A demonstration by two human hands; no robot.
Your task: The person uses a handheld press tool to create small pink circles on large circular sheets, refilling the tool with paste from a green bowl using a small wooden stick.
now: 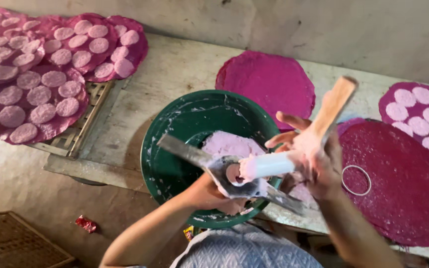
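Note:
My left hand (209, 194) grips a flat metal scraper (224, 171) that has a round hole and is smeared with pale pink paste, held over a green bowl (175, 159). My right hand (311, 159) holds a wooden-handled stick (331, 106) whose white lower end, coated in paste, presses against the scraper at its hole. A lump of pale pink paste (229, 145) lies inside the bowl. To the right, a small metal ring (356, 179) rests on a round dark magenta sheet (403, 183).
Another magenta sheet (269, 82) lies behind the bowl on the worn table (175, 69). Sheets dotted with pale pink discs (40, 74) lie on a slatted rack at the left, more discs (423, 114) at far right. A red wrapper (86, 224) is on the floor.

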